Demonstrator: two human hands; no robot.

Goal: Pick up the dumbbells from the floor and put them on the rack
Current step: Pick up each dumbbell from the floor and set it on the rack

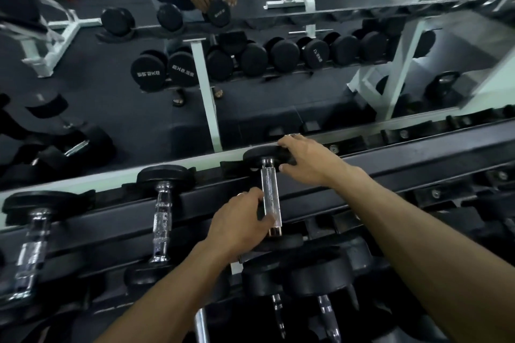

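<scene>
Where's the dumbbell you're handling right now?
In the head view the dumbbell lies centre-frame across the rack's top tier, right of two racked dumbbells, with both hands on it.

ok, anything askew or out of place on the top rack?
Nothing damaged. The dumbbell under both hands sits tilted against its two neighbours, not yet settled. Left hand holds the grip; right hand rests on the far head.

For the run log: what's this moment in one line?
left hand grips dumbbell handle | right hand on far head | dumbbell on rack
</scene>
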